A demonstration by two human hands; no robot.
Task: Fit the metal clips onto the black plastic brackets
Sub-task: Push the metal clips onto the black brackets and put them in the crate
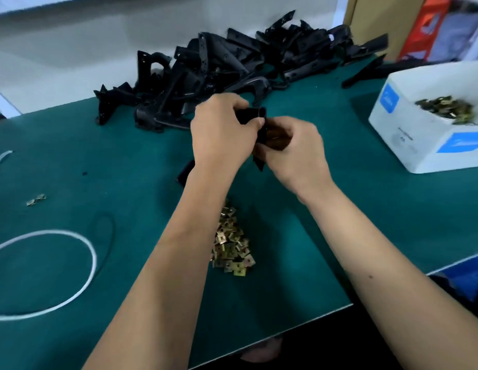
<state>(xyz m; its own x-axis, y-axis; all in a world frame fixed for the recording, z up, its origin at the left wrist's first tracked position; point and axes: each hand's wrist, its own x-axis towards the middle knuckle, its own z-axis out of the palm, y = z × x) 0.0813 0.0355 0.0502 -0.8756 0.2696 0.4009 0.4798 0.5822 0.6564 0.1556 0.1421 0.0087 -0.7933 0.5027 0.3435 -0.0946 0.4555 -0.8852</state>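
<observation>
Fingers point(255, 123) of both hands close around one black bracket point(262, 134) above the green counter point(366, 209), loose metal clips point(232, 247) heaped just below; a clip pressed on crooked could spring away.

White box point(408, 134) carries blue labels and small dark print. All too blurred to read. No other text legible.

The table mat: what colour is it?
Dark green table mat, seen in the head view.
</observation>
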